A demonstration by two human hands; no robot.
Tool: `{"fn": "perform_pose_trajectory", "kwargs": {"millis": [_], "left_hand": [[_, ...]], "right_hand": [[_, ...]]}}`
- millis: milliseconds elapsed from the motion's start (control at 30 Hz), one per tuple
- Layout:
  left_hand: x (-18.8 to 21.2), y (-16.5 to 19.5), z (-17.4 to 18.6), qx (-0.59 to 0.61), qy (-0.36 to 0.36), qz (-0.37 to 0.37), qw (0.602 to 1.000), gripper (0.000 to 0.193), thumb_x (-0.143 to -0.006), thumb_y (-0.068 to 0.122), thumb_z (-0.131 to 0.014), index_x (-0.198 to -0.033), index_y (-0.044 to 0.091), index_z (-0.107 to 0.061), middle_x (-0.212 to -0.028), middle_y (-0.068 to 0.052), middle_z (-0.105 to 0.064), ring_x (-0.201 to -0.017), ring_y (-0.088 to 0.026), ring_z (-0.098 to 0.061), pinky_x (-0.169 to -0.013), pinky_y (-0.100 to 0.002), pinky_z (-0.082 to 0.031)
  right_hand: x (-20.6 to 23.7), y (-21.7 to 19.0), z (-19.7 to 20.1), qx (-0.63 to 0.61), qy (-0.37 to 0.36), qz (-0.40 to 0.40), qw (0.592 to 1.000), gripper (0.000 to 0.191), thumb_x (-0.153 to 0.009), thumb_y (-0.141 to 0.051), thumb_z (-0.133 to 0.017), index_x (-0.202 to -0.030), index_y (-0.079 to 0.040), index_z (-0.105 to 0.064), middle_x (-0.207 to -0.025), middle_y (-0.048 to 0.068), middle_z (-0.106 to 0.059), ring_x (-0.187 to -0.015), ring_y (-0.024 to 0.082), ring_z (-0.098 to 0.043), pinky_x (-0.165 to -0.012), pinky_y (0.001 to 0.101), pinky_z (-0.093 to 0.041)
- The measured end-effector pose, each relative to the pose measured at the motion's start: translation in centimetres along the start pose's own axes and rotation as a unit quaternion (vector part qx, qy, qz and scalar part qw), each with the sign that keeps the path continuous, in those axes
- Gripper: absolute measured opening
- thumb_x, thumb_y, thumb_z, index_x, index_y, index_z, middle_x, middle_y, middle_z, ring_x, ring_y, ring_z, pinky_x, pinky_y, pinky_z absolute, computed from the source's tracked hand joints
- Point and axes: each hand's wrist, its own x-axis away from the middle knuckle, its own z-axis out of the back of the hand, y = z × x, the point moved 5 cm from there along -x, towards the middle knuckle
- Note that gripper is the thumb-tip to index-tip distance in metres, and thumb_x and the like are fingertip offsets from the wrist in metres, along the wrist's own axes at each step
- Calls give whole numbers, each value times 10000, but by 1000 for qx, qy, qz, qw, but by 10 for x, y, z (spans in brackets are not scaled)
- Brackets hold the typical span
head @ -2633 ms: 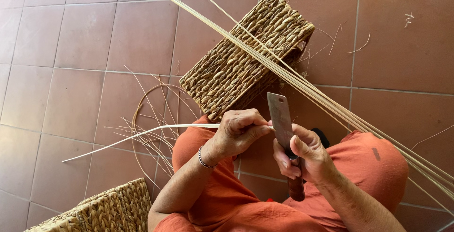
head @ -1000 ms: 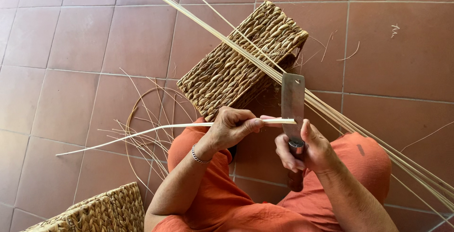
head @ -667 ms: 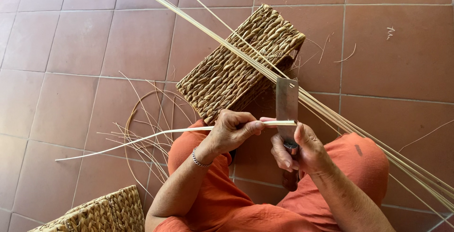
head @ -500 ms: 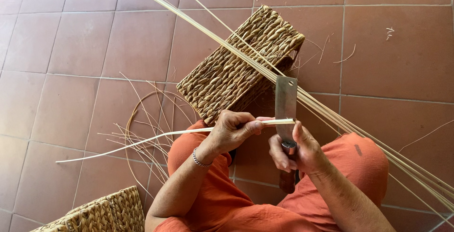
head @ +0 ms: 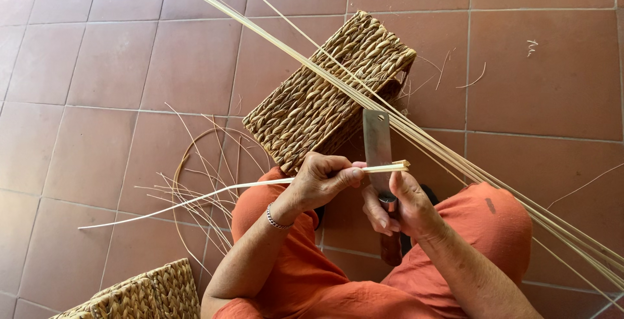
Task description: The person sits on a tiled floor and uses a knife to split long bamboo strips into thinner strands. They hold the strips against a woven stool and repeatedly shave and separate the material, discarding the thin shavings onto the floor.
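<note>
While the left hand [head: 322, 179] pinches a cane strip [head: 214, 192], the right hand [head: 400, 208] hides the knife [head: 377, 147] handle.

1. Floor of large square terracotta tiles [head: 110, 65] with pale grout lines fills the whole view from above.
2. Even, soft daylight, with no hard shadows.
3. Small pale fibre scraps [head: 478, 77] lie scattered on the tiles at upper right.
4. No walls, windows or furniture show.
</note>
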Motion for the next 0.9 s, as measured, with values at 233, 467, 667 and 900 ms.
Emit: {"fn": "perform_pose_trajectory", "kwargs": {"millis": [233, 467, 667, 900], "left_hand": [[-6, -6, 3, 36, -1, 9, 999, 296, -1008, 280, -688, -942, 8, -784, -783, -37, -767, -720, -31, -684, -621, -232, -571], [-3, 50, 14, -344, 221, -210, 888, 385, -886, 327, -813, -1119, 56, -669, -1034, -109, -640, -943, -223, -622, -790, -368, -525], [-11, 78, -20, -377, 171, -304, 858, 427, -923, 210, -787, -1289, 42, -647, -1153, -99, -509, -1016, -253, -538, -850, -416, -478], [-25, 71, -18, -251, 154, -271, 916, 165, -974, 95, -747, -1122, 102, -674, -1047, -67, -640, -861, -220, -698, -718, -337, -596]], "right_hand": [[-8, 2, 0, 10, 35, -19, 999, 688, -1091, -543, -396, -1412, 60, -482, -606, 52, -537, -405, 73, -422, -353, 261, -410], [-20, -22, 0, 20, 105, -20, 994, 706, -1054, -539, -413, -1472, 28, -468, -588, 47, -531, -377, 57, -406, -316, 254, -410], [-20, -10, 8, 27, 140, -84, 986, 501, -1005, -510, -464, -1238, -67, -495, -609, 101, -603, -339, 87, -428, -306, 270, -412], [-21, -8, 12, 26, 139, -76, 987, 469, -1037, -506, -434, -1125, -54, -525, -582, 84, -574, -349, 100, -435, -306, 275, -404]]}}
